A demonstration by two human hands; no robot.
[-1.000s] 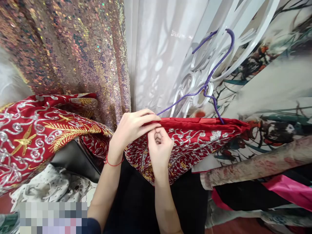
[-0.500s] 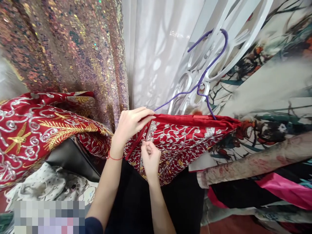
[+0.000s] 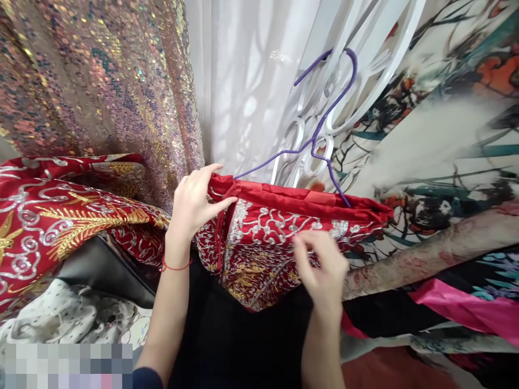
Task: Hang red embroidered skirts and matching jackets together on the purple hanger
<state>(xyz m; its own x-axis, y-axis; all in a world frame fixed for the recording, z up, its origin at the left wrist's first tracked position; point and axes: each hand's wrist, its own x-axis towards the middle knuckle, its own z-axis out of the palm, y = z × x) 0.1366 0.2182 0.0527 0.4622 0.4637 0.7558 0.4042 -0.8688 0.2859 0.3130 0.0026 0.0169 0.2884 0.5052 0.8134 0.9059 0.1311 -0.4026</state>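
Note:
A red skirt (image 3: 279, 221) with silver and gold embroidery and a plain red waistband hangs spread on a purple hanger (image 3: 314, 138). My left hand (image 3: 194, 202) grips the left end of the waistband, thumb in front and fingers over the top edge. Red ties (image 3: 219, 243) dangle just below it. In front of the skirt's right part is my right hand (image 3: 322, 265), fingers curled and blurred by motion. Whether its fingertips touch the cloth or pinch anything cannot be made out.
White scrollwork metal (image 3: 336, 97) carries the hanger's hook. Sequinned fabric (image 3: 113, 81) hangs at the upper left. More red embroidered cloth (image 3: 24, 232) drapes over a black surface (image 3: 109, 270) at left. Patterned fabrics (image 3: 438, 210) and folded cloth (image 3: 466, 313) are at right.
My right hand has moved right, away from the ties beside my left hand. My left thumb has spread lower across the waistband's left end. The view has shifted slightly.

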